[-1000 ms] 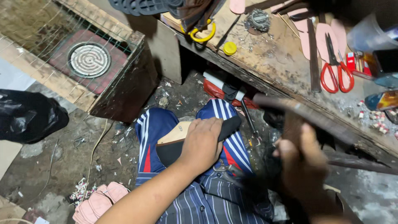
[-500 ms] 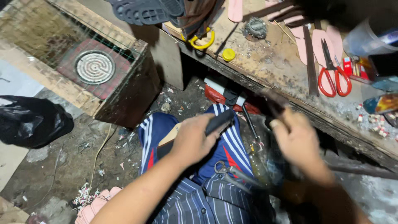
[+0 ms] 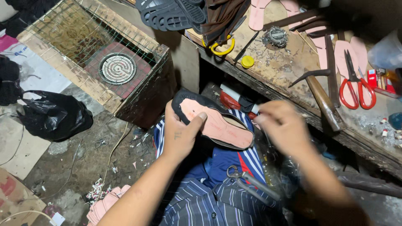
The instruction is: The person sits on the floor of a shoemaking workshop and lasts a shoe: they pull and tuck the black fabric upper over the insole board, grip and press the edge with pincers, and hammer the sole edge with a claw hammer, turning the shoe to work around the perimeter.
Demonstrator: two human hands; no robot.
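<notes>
Fingers [image 3: 197, 119] gripping pink-lined, black-edged sole [image 3: 215, 125]

A matt pink insole [image 3: 217, 125] with a dark rubbery rim is lying in the left hand [image 3: 180, 134]. At two o'clock from it, a rough, scarred wooden bench [image 3: 289, 73] is carrying scissors [image 3: 356, 90] with glossy red plastic handles. At nine o'clock, a shiny black plastic bag [image 3: 54, 117] is resting on gritty concrete.

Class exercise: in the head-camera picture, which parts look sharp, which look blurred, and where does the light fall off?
Head view: the left hand and the shoe sole it holds look sharp; the right hand is motion-blurred; the workbench is lit, while the lower right sinks into shadow.
</notes>
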